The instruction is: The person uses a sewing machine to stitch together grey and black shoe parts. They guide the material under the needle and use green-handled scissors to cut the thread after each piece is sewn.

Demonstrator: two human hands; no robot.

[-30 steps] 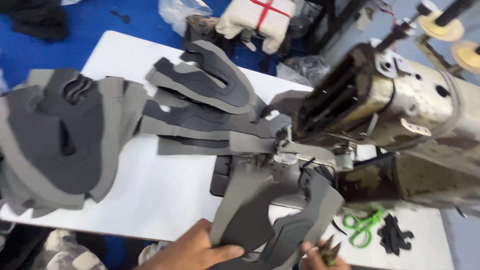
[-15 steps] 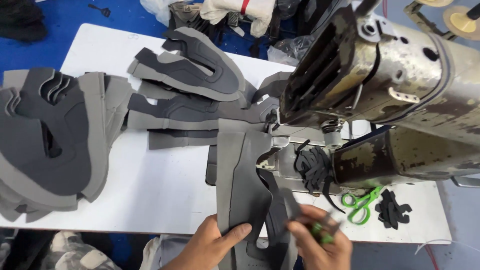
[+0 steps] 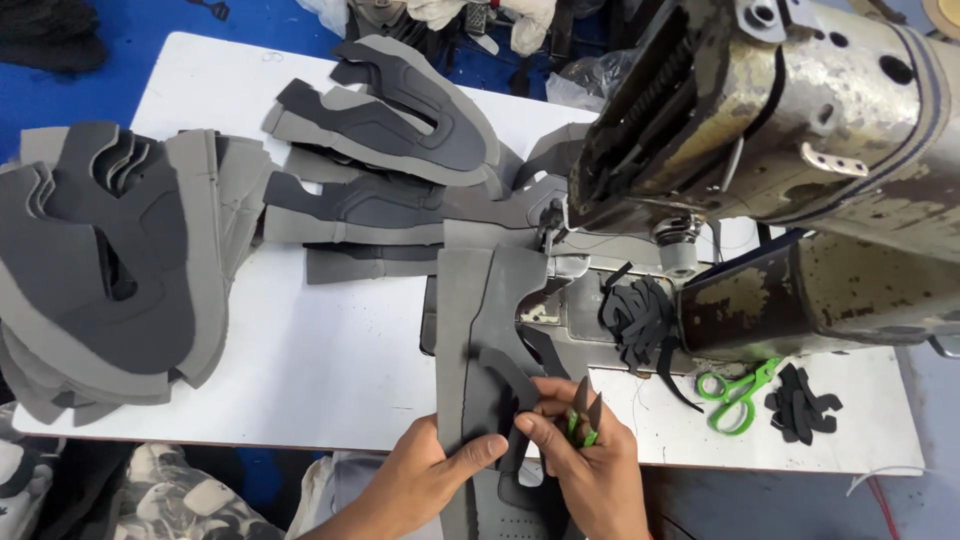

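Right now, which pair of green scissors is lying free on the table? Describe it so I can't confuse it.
Start at the big worn sewing machine on the white table. Under its arm lie green-handled scissors, beside loose black scraps. Unlike the green snips in the right hand, nobody touches them.

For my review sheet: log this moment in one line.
left hand: holds grey shoe-upper piece | right hand: green-handled snips at its edge | sewing machine: behind
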